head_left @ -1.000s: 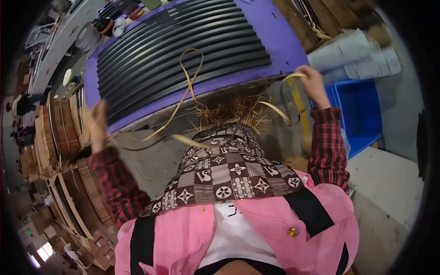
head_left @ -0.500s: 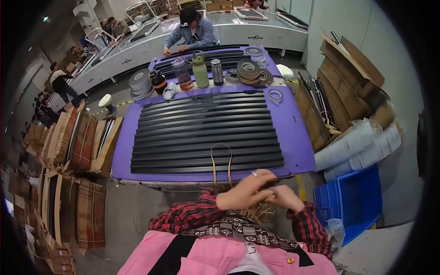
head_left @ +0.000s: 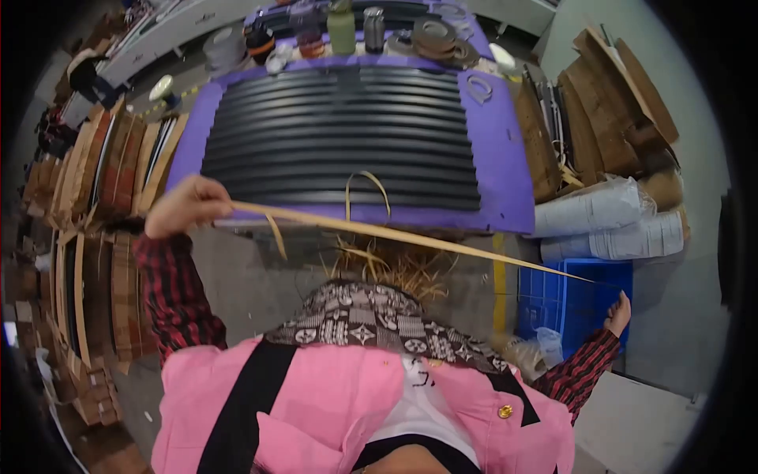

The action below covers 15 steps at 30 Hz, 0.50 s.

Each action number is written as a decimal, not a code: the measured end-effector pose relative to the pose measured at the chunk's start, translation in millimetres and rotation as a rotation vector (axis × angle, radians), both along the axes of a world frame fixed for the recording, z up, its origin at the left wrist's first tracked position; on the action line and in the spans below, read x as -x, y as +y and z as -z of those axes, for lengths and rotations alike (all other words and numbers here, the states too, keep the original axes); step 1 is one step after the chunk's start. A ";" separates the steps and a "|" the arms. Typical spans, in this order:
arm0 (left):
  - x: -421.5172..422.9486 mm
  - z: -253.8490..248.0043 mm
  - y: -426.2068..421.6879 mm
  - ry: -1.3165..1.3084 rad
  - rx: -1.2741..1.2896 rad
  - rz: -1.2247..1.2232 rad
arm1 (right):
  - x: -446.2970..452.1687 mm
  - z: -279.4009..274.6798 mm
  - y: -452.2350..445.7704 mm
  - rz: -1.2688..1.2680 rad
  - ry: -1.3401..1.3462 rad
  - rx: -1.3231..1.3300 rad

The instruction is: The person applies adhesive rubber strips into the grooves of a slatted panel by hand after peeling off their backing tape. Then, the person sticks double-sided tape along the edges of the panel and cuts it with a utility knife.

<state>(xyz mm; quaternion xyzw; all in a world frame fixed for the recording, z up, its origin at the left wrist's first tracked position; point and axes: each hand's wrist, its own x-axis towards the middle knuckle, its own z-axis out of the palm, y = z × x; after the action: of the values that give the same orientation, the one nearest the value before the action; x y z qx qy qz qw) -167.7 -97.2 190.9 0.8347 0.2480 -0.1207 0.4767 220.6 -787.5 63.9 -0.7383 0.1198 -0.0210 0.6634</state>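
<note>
Moved apart since the earlier frame: left hand (head_left: 189,208) and right hand (head_left: 617,316). Left pinches a strip (head_left: 395,234), straight along the tabletop's (head_left: 505,186) near side, presumably for tension; right's grip cannot be confirmed. Slats (head_left: 339,142) lie parallel on the tabletop, presumably for order.

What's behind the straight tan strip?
Behind the strip: the near edge of the purple table, the yellow floor line and the blue bin. The narrow slice of each directly behind the strip is covered.
</note>
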 end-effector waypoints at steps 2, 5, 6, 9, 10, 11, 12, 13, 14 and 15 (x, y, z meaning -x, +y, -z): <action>14.1 -5.3 12.6 0.026 -0.095 -0.100 | -25.5 41.5 -89.0 0.144 0.134 0.243; -13.1 4.7 -5.6 0.014 -0.178 0.043 | -45.5 94.9 -36.7 -0.180 -0.133 0.844; -35.8 12.1 -26.6 -0.005 -0.132 0.164 | -36.0 90.3 34.3 -0.351 -0.323 0.777; -117.7 37.6 -103.8 -0.192 -0.177 0.517 | 81.8 19.2 281.5 -0.901 -0.602 0.361; -140.2 44.3 -120.0 -0.281 -0.203 0.639 | 118.2 2.9 350.0 -1.133 -0.657 0.211; -153.3 47.8 -129.8 -0.299 -0.197 0.671 | 136.1 -5.0 361.2 -1.241 -0.487 0.170; -161.7 48.7 -134.9 -0.319 -0.196 0.695 | 154.3 -12.8 372.1 -1.327 -0.311 0.143; -160.8 46.0 -130.2 -0.324 -0.192 0.704 | 157.9 -16.4 374.9 -1.523 0.025 0.045; -151.2 41.0 -116.3 -0.221 -0.134 0.643 | 151.4 -8.3 358.6 -1.358 -0.160 0.054; -140.1 37.4 -100.0 -0.115 -0.082 0.578 | 135.4 1.8 334.4 -1.259 -0.105 0.107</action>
<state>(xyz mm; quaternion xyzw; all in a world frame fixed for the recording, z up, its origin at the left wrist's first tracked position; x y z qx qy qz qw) -27.6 -197.2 153.5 0.8947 -0.0228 -0.1940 0.4018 85.2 -453.1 62.1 -0.6974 -0.3715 0.3310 0.5158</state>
